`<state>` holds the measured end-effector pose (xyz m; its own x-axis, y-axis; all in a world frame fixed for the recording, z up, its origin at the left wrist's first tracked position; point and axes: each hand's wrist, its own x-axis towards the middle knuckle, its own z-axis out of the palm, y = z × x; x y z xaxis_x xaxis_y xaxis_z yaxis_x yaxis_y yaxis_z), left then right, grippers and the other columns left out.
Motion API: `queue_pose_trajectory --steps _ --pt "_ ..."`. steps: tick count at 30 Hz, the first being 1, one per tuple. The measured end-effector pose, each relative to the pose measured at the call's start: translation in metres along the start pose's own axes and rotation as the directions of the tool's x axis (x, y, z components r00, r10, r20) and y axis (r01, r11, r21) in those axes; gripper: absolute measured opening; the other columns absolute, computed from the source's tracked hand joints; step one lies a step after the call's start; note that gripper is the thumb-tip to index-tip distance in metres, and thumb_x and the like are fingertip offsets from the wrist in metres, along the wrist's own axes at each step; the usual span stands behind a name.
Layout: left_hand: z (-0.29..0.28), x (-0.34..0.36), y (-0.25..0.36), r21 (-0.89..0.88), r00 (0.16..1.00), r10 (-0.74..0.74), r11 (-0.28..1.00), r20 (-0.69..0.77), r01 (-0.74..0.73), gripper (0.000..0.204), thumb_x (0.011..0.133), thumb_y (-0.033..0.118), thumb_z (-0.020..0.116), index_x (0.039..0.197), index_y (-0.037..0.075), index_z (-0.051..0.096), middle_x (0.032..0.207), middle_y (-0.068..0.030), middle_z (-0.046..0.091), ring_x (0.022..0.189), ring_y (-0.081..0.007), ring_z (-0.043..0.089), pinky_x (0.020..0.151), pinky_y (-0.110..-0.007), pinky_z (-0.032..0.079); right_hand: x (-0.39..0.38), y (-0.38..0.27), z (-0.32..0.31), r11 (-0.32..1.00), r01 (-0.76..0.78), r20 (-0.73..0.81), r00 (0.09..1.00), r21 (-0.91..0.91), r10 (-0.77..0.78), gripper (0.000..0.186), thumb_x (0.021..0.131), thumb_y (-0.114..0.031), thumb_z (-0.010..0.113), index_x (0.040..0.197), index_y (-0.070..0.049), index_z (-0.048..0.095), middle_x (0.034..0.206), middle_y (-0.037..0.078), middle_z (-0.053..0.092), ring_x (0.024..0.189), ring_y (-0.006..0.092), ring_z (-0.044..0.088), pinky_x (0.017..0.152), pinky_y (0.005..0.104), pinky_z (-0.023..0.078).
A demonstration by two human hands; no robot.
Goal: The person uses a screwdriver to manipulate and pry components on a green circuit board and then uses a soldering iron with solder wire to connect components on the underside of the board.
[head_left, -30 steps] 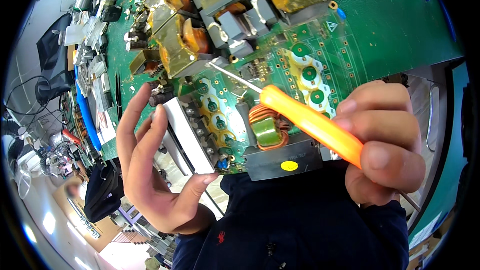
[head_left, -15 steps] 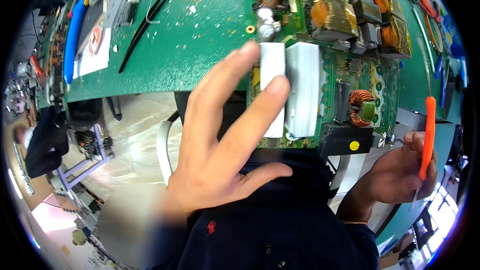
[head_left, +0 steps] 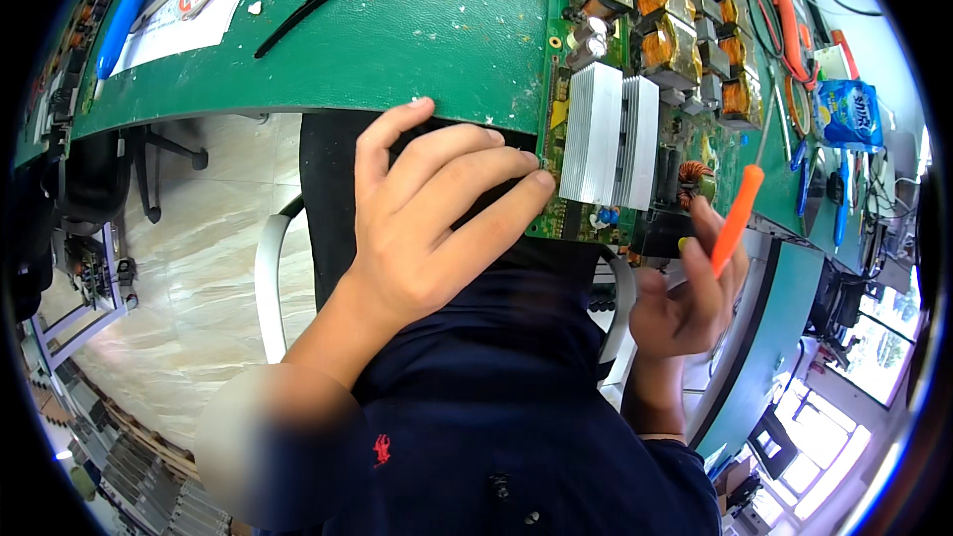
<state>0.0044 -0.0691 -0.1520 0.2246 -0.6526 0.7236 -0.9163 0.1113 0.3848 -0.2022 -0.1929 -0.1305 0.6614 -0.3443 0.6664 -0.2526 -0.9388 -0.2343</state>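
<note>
My left hand has its fingers spread at the left edge of a green circuit board, fingertips beside a finned aluminium heatsink; whether they touch the board I cannot tell. A second heatsink stands right of it. Behind are foil-wrapped transformers; to the right, a copper-wound toroid. My right hand, at the board's front right, holds an orange-handled screwdriver, blade pointing up and away from me.
The green bench holds black tweezers, a blue pen-like tool, red-handled tools, a blue packet and other boards. Below are chair parts and tiled floor.
The view has swung and the board appears further right. My left hand has shifted off the white heatsink tops to the board's edge. My right hand, still with the screwdriver, has moved inward, nearer the board.
</note>
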Motion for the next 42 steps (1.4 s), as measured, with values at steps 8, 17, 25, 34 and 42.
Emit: queue_pose_trajectory --steps 8,17,25,34,42 --pt "0.000 0.001 0.001 -0.036 0.991 0.044 0.998 -0.123 -0.049 0.023 0.069 0.012 0.074 0.092 0.010 0.070 0.094 -0.0033 0.070 0.087 -0.0202 0.064 0.086 -0.039 0.045 0.013 0.008 0.002 0.971 0.137 0.024 0.991 -0.196 -0.135 0.022 0.081 -0.014 0.072 0.101 -0.016 0.061 0.107 0.014 0.069 0.108 0.0337 0.060 0.093 0.0473 0.042" --pt "0.003 0.068 0.010 -0.321 0.917 0.025 0.933 -0.399 -0.165 0.053 0.073 0.004 0.077 0.120 -0.001 0.052 0.106 -0.0123 0.064 0.091 -0.0213 0.063 0.084 -0.033 0.048 0.088 0.020 -0.039 0.983 0.175 -0.246 0.957 0.060 -0.155 0.038 0.076 0.016 0.050 0.112 0.009 0.058 0.107 0.029 0.065 0.111 0.0420 0.059 0.095 0.0482 0.048" --pt "-0.005 0.042 0.053 -0.850 0.918 -0.325 0.394 0.227 0.349 0.066 0.079 0.006 0.072 0.136 -0.004 0.040 0.095 -0.0091 0.063 0.088 -0.0140 0.057 0.082 -0.026 0.043 0.149 0.016 -0.064 0.970 0.138 -0.324 0.944 0.203 -0.066 0.025 0.086 0.005 0.065 0.110 0.010 0.062 0.100 0.018 0.068 0.088 0.0197 0.066 0.082 0.0309 0.056" --pt "-0.002 0.038 0.051 -0.866 0.949 -0.272 0.422 0.162 0.269 0.063 0.077 0.005 0.073 0.132 -0.006 0.044 0.089 -0.0116 0.064 0.080 -0.0163 0.062 0.076 -0.026 0.048 0.155 0.015 -0.075 0.982 0.049 -0.275 0.962 0.182 0.003 0.031 0.084 0.008 0.064 0.114 0.013 0.058 0.108 0.027 0.065 0.099 0.0266 0.065 0.091 0.0343 0.051" --pt "-0.011 0.025 0.045 -0.819 0.923 -0.330 0.460 0.200 0.342 0.063 0.077 0.005 0.073 0.132 -0.007 0.044 0.093 -0.0122 0.063 0.086 -0.0170 0.061 0.080 -0.028 0.048 0.132 0.016 -0.059 0.979 0.157 -0.253 0.960 0.126 -0.121 0.032 0.080 0.007 0.061 0.112 0.011 0.057 0.108 0.029 0.065 0.108 0.0379 0.061 0.099 0.0457 0.045"
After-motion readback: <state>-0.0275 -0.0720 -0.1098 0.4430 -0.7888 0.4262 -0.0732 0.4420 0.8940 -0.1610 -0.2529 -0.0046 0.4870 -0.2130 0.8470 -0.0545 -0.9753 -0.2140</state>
